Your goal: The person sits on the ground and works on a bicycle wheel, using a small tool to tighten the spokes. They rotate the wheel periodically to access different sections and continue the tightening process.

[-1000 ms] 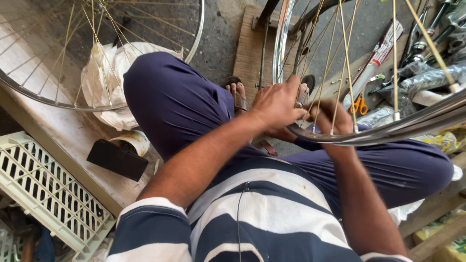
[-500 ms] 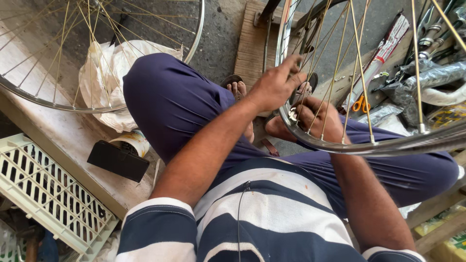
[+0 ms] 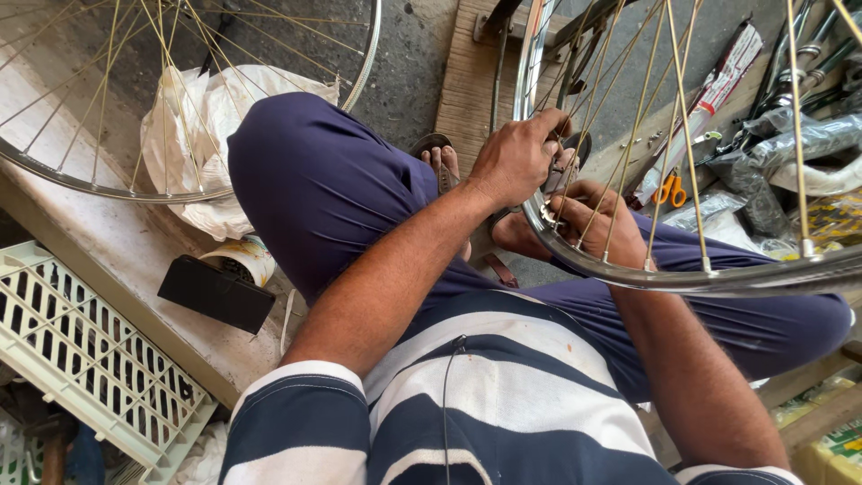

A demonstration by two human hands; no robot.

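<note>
- My left hand (image 3: 516,162) curls its fingers over the wheel rim (image 3: 682,278), just above my lap.
- My right hand (image 3: 597,220) pinches a spoke (image 3: 620,193) inside the rim.
- A second wheel (image 3: 135,189) leans over the white bag (image 3: 211,126).

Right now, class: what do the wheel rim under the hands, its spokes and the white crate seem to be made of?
Wheel rim: probably steel or alloy, polished; it shines like a mirror. Spokes: thin metal wire with a yellowish gleam, perhaps plated. White crate: looks like moulded plastic, matt, with a regular slotted grid. Left hand and right hand grip the rim.
</note>
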